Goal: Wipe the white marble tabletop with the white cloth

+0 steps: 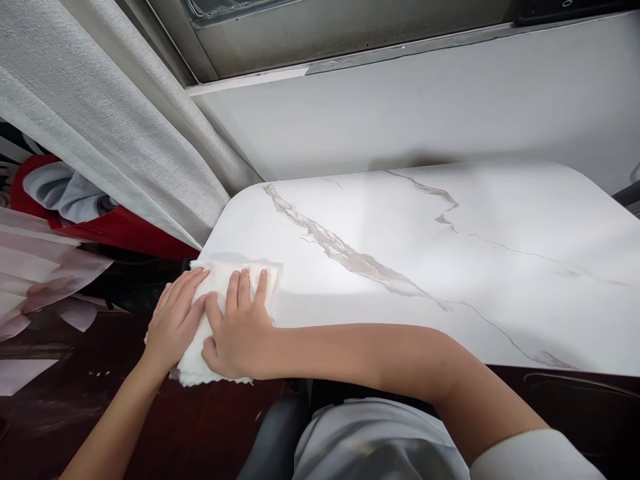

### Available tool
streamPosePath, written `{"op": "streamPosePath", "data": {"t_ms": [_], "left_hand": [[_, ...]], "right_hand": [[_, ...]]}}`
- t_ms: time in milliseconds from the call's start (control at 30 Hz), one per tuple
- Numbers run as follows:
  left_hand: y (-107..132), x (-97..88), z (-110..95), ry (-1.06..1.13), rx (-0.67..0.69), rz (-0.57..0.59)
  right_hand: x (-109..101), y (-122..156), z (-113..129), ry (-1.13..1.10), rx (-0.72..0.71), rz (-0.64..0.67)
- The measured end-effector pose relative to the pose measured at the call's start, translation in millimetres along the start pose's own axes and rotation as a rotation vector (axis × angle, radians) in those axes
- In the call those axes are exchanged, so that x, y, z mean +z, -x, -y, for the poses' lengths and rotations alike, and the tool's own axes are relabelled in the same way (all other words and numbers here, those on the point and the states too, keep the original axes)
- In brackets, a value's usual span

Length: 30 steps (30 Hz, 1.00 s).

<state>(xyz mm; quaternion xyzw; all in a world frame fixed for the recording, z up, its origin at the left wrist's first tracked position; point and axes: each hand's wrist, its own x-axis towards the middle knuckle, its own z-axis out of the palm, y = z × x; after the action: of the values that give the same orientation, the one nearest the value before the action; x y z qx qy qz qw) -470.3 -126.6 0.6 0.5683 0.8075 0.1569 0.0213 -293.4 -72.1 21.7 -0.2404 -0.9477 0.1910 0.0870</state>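
A white cloth [207,363] with a ragged edge lies at the left end of the white marble-patterned table [320,273], its lower part hanging over the near edge. My right hand [243,333] presses on the cloth with its fingers spread. Beside it, my left hand [175,323] rests along the cloth's left side, fingers stretched out, the tips touching the cloth. My left thumb nearly meets the right hand. Under the palms the cloth is hidden.
A pale wall [425,107] runs behind the table. Grey curtains [115,120] hang at the left, close to the table's corner. Left of the table are a red container [135,230] with fabric in it and sheer pinkish fabric [40,267]. The floor [195,433] is dark red.
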Motion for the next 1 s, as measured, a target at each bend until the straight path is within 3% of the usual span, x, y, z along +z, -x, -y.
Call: {"op": "streamPosePath", "data": {"t_ms": [167,233,333,467,767,1000], "left_hand": [[-15.3,-0.5,-5.0,-0.026,0.034,0.008],[-23.7,0.3,-10.7,-0.059,0.029,0.001],[-42.9,4.9,-21.0,-0.116,0.039,-0.011],[-83.4,15.8,-35.0,-0.129,0.048,-0.031],[-181.4,36.8,-52.4,0.015,0.025,-0.092],[-235.0,57.2,-63.2,0.034,0.023,-0.149]], "right_hand": [[-14.3,-30.7,-4.9,-0.126,0.107,0.100],[-10.8,-40.7,-13.0,-0.109,0.117,0.044],[-1.9,-54.7,-33.3,-0.053,0.099,-0.137],[-0.7,-78.4,-70.7,0.019,0.078,-0.299],[-19.5,-135.1,-140.5,-0.051,0.165,-0.363],[-32.1,-155.3,-177.3,-0.022,0.156,-0.429]]}}
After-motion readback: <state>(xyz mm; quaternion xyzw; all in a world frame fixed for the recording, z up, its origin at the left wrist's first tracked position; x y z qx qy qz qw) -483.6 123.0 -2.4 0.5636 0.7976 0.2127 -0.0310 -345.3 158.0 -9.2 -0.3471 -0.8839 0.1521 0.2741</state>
